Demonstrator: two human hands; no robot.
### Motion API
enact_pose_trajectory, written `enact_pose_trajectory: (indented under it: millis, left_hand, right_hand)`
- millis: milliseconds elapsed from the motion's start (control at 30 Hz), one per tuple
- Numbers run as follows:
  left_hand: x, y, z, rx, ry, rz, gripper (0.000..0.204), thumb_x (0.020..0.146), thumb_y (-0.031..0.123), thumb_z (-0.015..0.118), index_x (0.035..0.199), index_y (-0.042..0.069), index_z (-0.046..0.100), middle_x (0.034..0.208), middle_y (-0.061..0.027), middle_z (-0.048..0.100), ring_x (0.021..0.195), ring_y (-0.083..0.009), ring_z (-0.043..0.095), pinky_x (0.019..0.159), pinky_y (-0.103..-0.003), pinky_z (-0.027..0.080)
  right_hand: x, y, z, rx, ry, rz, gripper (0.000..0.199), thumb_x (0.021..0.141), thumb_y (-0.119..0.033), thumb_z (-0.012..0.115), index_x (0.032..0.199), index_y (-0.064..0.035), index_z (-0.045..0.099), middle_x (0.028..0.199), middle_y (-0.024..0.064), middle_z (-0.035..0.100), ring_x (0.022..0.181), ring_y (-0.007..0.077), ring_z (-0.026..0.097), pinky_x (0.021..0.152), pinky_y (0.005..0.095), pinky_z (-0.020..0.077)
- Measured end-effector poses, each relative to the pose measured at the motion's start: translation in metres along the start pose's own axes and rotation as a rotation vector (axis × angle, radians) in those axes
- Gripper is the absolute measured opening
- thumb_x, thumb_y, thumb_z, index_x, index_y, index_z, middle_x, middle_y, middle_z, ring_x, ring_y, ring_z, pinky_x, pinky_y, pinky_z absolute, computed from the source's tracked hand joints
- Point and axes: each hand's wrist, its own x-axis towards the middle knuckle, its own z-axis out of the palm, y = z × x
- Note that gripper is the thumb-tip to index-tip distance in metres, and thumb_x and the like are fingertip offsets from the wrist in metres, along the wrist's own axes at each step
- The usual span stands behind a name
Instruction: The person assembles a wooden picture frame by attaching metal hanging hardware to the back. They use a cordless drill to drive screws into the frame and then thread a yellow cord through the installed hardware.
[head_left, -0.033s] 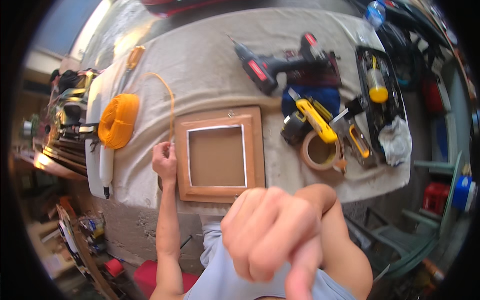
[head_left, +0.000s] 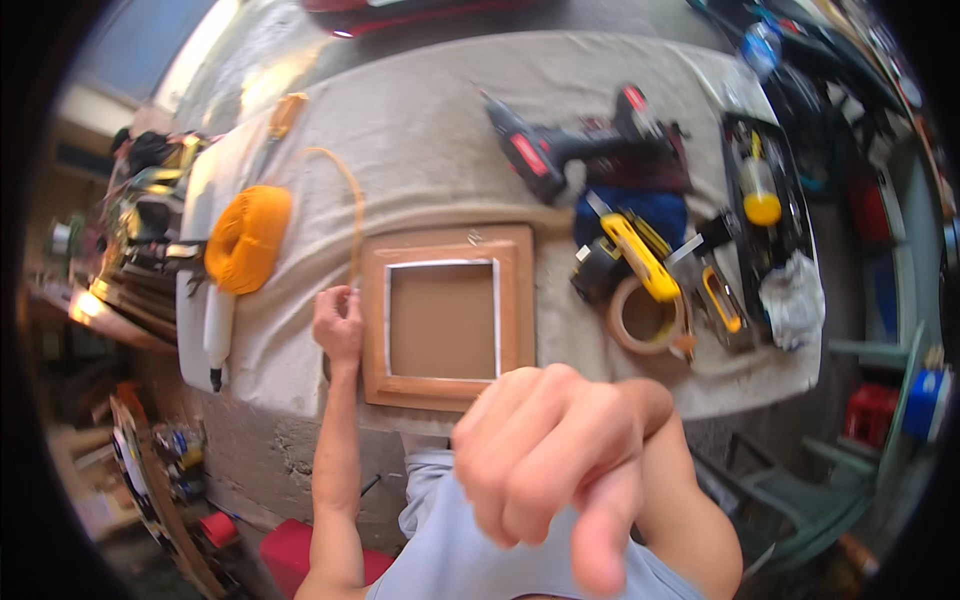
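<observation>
My left hand is closed in a pinch on the loose end of an orange cord, beside the left edge of a brown frame. That cord curves up across the cloth, near a bundled coil of orange cord. The frame lies flat, its opening lined with a white edge and a brown panel inside; a small metal piece sits at its top side. Close to the camera, my right hand is raised over the frame's near edge, fingers curled and thumb pointing down. Anything inside those fingers is hidden.
Cloth covers the table. Right of the frame lie a cordless drill, a yellow utility knife, a tape measure, a tape roll and a black tool tray. A white tube lies at left.
The view has shifted slightly, so the table and its things sit a little lower and to the right. Both hands keep nearly the same pose.
</observation>
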Motion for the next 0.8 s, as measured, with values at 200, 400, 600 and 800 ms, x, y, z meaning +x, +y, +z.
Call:
enact_pose_trajectory:
  millis: [200,400,600,800]
  left_hand:
    - [-0.002,0.009,0.001,-0.047,0.038,-0.019,0.011,0.084,0.018,0.074,0.091,0.01,0.069,0.087,-0.0075,0.066,0.073,-0.0252,0.068,0.067,-0.038,0.053]
    - [-0.001,0.019,-0.002,-0.131,0.067,-0.063,0.014,0.084,0.021,0.075,0.091,0.01,0.07,0.09,-0.0057,0.067,0.075,-0.0235,0.069,0.067,-0.038,0.054]
    - [-0.015,0.023,-0.01,-0.263,0.081,-0.155,0.019,0.083,0.021,0.076,0.098,0.009,0.07,0.093,-0.0052,0.067,0.068,-0.0178,0.066,0.062,-0.034,0.053]
    - [-0.046,0.012,-0.028,-0.337,0.124,-0.109,0.044,0.082,0.021,0.077,0.123,0.012,0.067,0.13,-0.0137,0.06,0.077,-0.0199,0.066,0.069,-0.032,0.056]
  right_hand:
    - [0.009,-0.002,0.0,-0.249,-0.135,0.088,0.024,0.086,-0.014,0.078,0.07,-0.0014,0.065,0.069,0.0069,0.066,0.056,0.0208,0.062,0.052,0.0314,0.0473]
    - [0.005,0.003,0.017,-0.554,-0.226,0.094,0.019,0.082,-0.013,0.082,0.075,-0.0018,0.068,0.071,0.0077,0.068,0.061,0.0207,0.066,0.061,0.0318,0.0561]
    - [-0.003,0.0,0.03,-0.839,-0.205,0.133,0.018,0.079,-0.01,0.084,0.076,-0.0015,0.069,0.07,0.0056,0.068,0.06,0.0196,0.067,0.066,0.0339,0.0589]
    - [-0.001,0.014,0.038,-1.219,-0.017,0.064,0.008,0.082,0.003,0.072,0.089,0.0007,0.07,0.077,0.0113,0.069,0.07,0.0244,0.069,0.073,0.0361,0.0584]
